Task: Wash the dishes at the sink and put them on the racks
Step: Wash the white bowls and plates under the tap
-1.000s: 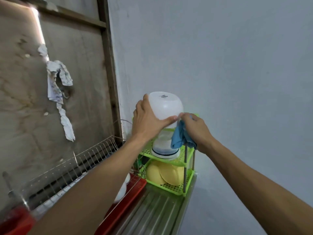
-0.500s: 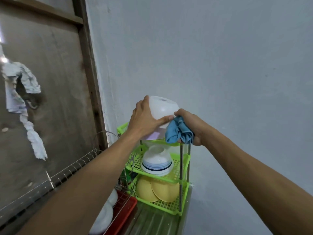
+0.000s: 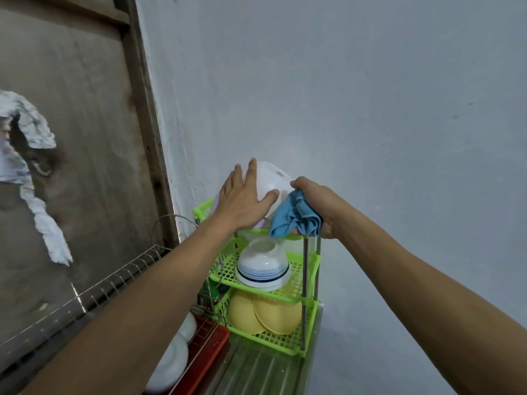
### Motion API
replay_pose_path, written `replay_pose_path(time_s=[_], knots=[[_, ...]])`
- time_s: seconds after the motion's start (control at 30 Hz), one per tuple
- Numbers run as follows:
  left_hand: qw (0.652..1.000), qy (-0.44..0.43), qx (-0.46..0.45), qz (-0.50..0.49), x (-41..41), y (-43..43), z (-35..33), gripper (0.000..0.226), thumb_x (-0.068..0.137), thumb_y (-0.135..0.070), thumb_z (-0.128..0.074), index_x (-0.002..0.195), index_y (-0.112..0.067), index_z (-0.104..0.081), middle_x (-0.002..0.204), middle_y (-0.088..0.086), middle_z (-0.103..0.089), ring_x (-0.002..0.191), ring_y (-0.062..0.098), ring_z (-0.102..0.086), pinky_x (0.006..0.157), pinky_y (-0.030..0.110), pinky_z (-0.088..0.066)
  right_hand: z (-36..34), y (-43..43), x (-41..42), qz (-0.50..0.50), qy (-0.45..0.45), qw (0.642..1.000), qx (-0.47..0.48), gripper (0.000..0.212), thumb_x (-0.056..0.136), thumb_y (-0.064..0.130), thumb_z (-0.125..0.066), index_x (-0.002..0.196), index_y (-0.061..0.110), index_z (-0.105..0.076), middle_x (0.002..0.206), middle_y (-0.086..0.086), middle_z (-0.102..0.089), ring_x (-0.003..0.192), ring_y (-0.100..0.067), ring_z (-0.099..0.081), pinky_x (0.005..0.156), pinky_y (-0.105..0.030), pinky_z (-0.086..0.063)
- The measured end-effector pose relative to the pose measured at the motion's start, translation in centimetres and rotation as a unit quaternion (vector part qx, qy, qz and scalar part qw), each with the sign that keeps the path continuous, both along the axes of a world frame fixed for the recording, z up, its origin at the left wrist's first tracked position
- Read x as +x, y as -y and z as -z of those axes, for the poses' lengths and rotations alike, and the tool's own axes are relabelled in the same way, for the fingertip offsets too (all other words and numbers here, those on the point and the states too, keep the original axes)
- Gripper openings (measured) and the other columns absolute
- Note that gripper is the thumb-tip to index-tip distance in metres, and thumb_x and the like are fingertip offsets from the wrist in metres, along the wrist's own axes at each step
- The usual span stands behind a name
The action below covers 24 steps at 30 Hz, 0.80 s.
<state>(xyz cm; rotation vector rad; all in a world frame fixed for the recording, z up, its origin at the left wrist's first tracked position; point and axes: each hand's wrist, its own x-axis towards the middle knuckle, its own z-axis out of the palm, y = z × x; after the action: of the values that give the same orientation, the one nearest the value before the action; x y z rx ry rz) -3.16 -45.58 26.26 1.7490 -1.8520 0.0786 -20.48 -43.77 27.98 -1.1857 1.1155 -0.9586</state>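
A ribbed steel draining board (image 3: 256, 372) runs up to a lime-green three-tier plastic rack (image 3: 309, 260) set tight in the corner. Yellow round plates (image 3: 265, 312) lean on its bottom shelf. A blue-striped white bowl (image 3: 262, 266) sits inverted on the middle one. At the top shelf the left hand (image 3: 242, 201) lies flat, fingers spread, on a tilted, upturned white plastic bowl (image 3: 271, 178). The right hand (image 3: 322, 203) clutches a crumpled blue cloth (image 3: 293, 218) against the bowl's edge, near the pale wall (image 3: 370, 109).

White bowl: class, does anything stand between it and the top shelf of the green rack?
Yes. A pale purple dish already lies on the top shelf, under the white bowl. The left hand presses the bowl flat-fingered; the right hand grips a blue cloth.
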Motion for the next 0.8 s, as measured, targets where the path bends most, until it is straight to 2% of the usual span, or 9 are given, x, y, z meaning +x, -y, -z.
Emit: replay_pose_path(time_s=[0.17, 0.23, 0.33, 0.43, 0.47, 0.57, 0.67, 0.73, 0.8], knots=[[0.999, -0.020, -0.032, 0.009, 0.3, -1.5, 0.3, 0.076, 0.102, -0.047, -0.041, 0.162, -0.018, -0.003, 0.168, 0.017, 0.000, 0.155, 0.031, -0.001, 0.124, 0.045, -0.007, 0.7, -0.5, 0.3, 0.028, 0.040, 0.998, -0.039, 0.042, 0.096, 0.037, -0.060, 0.116, 0.002, -0.053, 0.103, -0.026, -0.066, 0.075, -0.038, -0.072, 0.055, -0.041, -0.060], [0.998, -0.046, -0.047, 0.013, 0.5, -2.5, 0.5, 0.067, 0.104, -0.037, -0.041, 0.161, -0.015, -0.012, 0.168, 0.017, -0.006, 0.154, 0.030, -0.005, 0.124, 0.044, -0.011, 0.9, -1.2, 0.4, 0.042, 0.045, 0.996, -0.062, 0.042, 0.096, 0.038, -0.059, 0.115, 0.000, -0.057, 0.096, -0.022, -0.068, 0.071, -0.033, -0.070, 0.053, -0.035, -0.057], [0.989, -0.098, -0.104, 0.026, 0.8, -4.6, 1.0, 0.054, 0.102, -0.021, -0.042, 0.154, -0.012, -0.033, 0.162, 0.014, -0.024, 0.150, 0.029, -0.020, 0.120, 0.041, -0.023, 1.5, -2.3, 0.7, 0.031, 0.068, 0.994, -0.074, 0.043, 0.095, 0.038, -0.060, 0.114, 0.001, -0.062, 0.092, -0.020, -0.070, 0.067, -0.031, -0.071, 0.055, -0.037, -0.058], [0.981, -0.119, -0.153, 0.027, 0.9, -8.1, 2.0, 0.043, 0.100, -0.014, -0.044, 0.143, -0.012, -0.049, 0.150, 0.009, -0.042, 0.140, 0.023, -0.039, 0.113, 0.032, -0.031, 2.4, -4.3, 1.5, -0.007, 0.075, 0.994, -0.073, 0.045, 0.092, 0.039, -0.063, 0.114, 0.000, -0.064, 0.090, -0.022, -0.068, 0.074, -0.036, -0.069, 0.075, -0.055, -0.059], [0.979, -0.123, -0.162, 0.022, 0.8, -9.3, 2.4, 0.041, 0.100, -0.013, -0.045, 0.140, -0.012, -0.051, 0.146, 0.007, -0.046, 0.133, 0.021, -0.045, 0.109, 0.028, -0.034, 2.8, -5.1, 1.8, -0.025, 0.072, 0.994, -0.074, 0.043, 0.092, 0.039, -0.062, 0.112, 0.000, -0.064, 0.089, -0.022, -0.067, 0.076, -0.036, -0.068, 0.078, -0.055, -0.058], [0.978, -0.118, -0.170, -0.011, 1.2, -13.9, 3.8, 0.036, 0.099, -0.014, -0.046, 0.133, -0.011, -0.059, 0.133, 0.006, -0.058, 0.114, 0.018, -0.057, 0.095, 0.023, -0.039, 4.7, -8.0, 3.4, -0.095, 0.079, 0.991, -0.053, 0.030, 0.095, 0.034, -0.058, 0.102, 0.005, -0.062, 0.085, -0.022, -0.065, 0.066, -0.032, -0.066, 0.061, -0.039, -0.058], [0.979, -0.116, -0.160, -0.040, 1.7, -18.9, 6.2, 0.027, 0.099, -0.013, -0.048, 0.118, -0.010, -0.068, 0.112, 0.005, -0.072, 0.101, 0.020, -0.065, 0.089, 0.030, -0.049, 7.6, -11.3, 5.1, -0.160, 0.066, 0.985, -0.010, 0.031, 0.095, 0.033, -0.058, 0.101, 0.003, -0.062, 0.083, -0.023, -0.066, 0.060, -0.032, -0.068, 0.049, -0.034, -0.054], [0.979, -0.126, -0.141, -0.072, 2.1, -22.6, 8.1, 0.026, 0.099, -0.015, -0.048, 0.111, -0.013, -0.071, 0.104, 0.002, -0.075, 0.097, 0.019, -0.069, 0.087, 0.034, -0.053, 9.7, -14.0, 6.3, -0.193, 0.053, 0.980, 0.005, 0.037, 0.090, 0.036, -0.063, 0.104, 0.001, -0.066, 0.090, -0.024, -0.070, 0.069, -0.036, -0.070, 0.058, -0.042, -0.059], [0.977, -0.143, -0.112, -0.114, 2.6, -26.3, 10.3, 0.027, 0.099, -0.019, -0.047, 0.108, -0.016, -0.072, 0.101, 0.001, -0.076, 0.096, 0.018, -0.070, 0.087, 0.038, -0.055, 11.8, -16.9, 7.5, -0.241, 0.022, 0.970, 0.020, 0.049, 0.080, 0.042, -0.069, 0.109, 0.002, -0.069, 0.100, -0.025, -0.073, 0.085, -0.041, -0.072, 0.081, -0.060, -0.059]])
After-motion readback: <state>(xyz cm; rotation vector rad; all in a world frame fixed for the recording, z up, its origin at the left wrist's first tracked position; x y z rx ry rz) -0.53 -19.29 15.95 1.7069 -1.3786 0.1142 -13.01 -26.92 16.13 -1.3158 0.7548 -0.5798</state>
